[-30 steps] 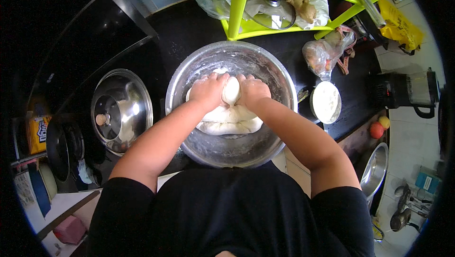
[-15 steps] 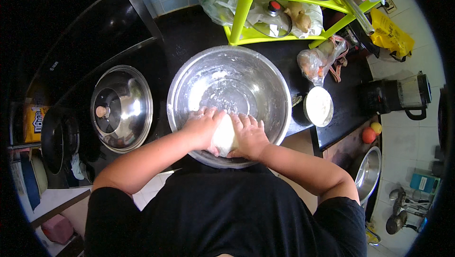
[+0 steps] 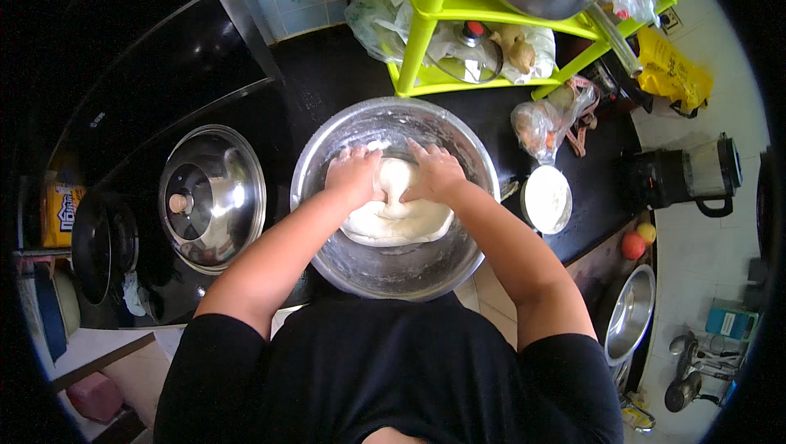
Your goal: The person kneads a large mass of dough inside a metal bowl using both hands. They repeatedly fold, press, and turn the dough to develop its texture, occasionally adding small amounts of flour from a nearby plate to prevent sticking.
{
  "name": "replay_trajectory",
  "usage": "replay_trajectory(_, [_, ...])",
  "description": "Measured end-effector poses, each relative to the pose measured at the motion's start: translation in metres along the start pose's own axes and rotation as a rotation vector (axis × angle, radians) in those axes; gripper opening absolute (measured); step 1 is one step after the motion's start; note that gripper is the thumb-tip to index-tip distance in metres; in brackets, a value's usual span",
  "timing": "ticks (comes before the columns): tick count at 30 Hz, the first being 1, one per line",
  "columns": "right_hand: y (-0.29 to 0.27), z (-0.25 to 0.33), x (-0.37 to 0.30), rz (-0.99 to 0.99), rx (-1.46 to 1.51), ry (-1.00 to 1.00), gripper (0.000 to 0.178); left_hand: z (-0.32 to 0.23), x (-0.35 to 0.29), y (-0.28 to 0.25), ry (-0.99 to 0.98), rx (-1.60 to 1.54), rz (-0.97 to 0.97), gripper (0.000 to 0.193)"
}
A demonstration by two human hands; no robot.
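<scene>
A wide metal mixing bowl [image 3: 391, 272] stands in front of me, its inner wall smeared with white flour. In its middle lies a lump of pale dough [image 3: 396, 226], spread broad on the near side and narrowing between my hands. My left hand [image 3: 354, 176] grips the dough's left side, thumb pressed in toward the middle. From the other side my right hand [image 3: 437, 172] holds it the same way, fingers pointing to the far wall. Both thumbs sink into the dough around a raised ridge. The dough under my palms is hidden.
Left of the bowl lies a domed metal lid [image 3: 214, 198] with a wooden knob. At right stand a white-filled round container [image 3: 547, 199] and a bagged bundle [image 3: 544, 124]. A green shelf [image 3: 419, 51] rises behind. Farther right are a blender [image 3: 688, 174] and a metal basin [image 3: 630, 313].
Both hands have moved away from me toward the bowl's middle and slightly apart. The dough, compact near the close rim before, is now spread wider, its near part showing between my forearms.
</scene>
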State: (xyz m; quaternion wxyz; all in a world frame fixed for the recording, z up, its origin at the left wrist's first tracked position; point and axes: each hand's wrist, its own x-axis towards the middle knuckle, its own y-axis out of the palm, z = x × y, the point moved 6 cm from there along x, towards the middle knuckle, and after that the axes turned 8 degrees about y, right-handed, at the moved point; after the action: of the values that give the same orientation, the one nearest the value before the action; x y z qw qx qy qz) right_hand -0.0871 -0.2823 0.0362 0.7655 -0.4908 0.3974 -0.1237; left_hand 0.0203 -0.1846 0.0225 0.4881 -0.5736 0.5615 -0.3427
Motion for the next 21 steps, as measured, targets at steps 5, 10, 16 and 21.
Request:
replay_trajectory(5, [0.008, 0.030, -0.066, -0.191, -0.134, -0.318, 0.078, 0.025, -0.053, -0.061, 0.001, -0.249, -0.165, 0.045])
replay_trajectory(10, [0.057, 0.083, -0.084, -0.032, -0.585, -0.341, 0.087, 0.052, -0.067, -0.057, -0.359, -0.072, -0.448, 0.052])
replay_trajectory(16, [0.006, 0.077, -0.002, -0.138, -0.220, -0.105, 0.080, 0.067, -0.071, -0.038, -0.433, -0.080, -0.364, 0.053])
replay_trajectory(21, [0.007, -0.056, 0.084, -0.024, 0.904, 0.119, 0.042, 0.066, -0.072, -0.042, -0.493, -0.298, -0.397, 0.047])
